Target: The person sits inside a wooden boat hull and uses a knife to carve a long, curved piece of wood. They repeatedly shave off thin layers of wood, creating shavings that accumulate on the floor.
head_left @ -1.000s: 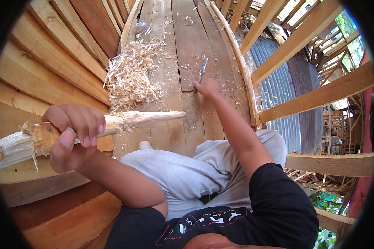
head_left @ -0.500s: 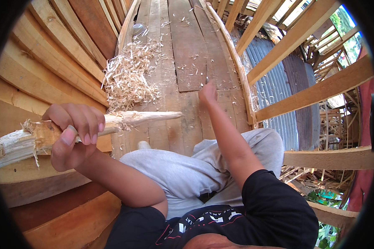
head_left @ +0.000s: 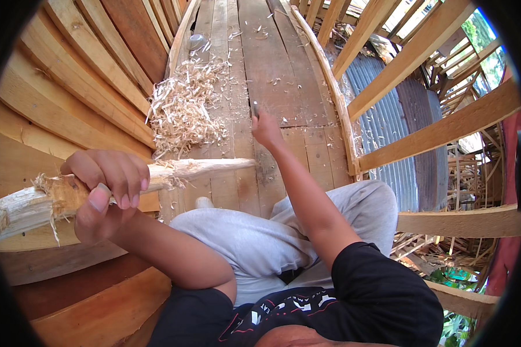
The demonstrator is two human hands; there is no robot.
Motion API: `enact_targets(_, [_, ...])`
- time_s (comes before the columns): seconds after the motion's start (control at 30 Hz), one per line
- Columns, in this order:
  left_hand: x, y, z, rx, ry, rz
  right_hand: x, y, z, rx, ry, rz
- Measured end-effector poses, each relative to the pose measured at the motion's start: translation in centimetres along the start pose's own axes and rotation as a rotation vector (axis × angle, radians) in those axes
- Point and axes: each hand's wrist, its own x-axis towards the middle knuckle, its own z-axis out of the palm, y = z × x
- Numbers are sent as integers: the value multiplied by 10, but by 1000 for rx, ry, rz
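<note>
My left hand (head_left: 111, 188) is wrapped round a pale, peeled wooden pole (head_left: 211, 166), with the thumb underneath. Frayed fibres stick out from the pole on both sides of that grip, and its narrow end points right across the floor. Beyond that tip, my right hand (head_left: 266, 128) is closed on a knife (head_left: 256, 106). Only a short bit of its dark blade shows, pointing away from me; the handle is hidden in the fist. The blade and the pole are apart.
Curled wood shavings (head_left: 188, 110) lie heaped on the plank floor (head_left: 272, 52) at the left. A small clear cup-like container (head_left: 197, 41) stands behind them. Upright boards (head_left: 63, 87) line the left side. Slatted railings (head_left: 428, 136) and corrugated metal sheets (head_left: 391, 133) are at the right.
My right hand has swung left with the knife, closer to the pole's tip, and the blade looks shorter from here. My left hand keeps its grip; the pole has barely shifted.
</note>
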Motion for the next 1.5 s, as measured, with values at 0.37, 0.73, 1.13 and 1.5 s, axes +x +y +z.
enact_targets(0.37, [0, 5, 0, -59, -85, -8, -81, 3, -4, -132, -221, 272])
enact_targets(0.73, [-4, 15, 4, 22, -38, -19, -86, 42, -23, -123, -45, 482])
enact_targets(1.13, [1, 2, 8, 55, 93, -30, -5, 72, -46, -110, 234, 381])
enact_targets(1.5, [6, -7, 4, 20, 76, -22, 65, 55, 16, -171, -181, 104])
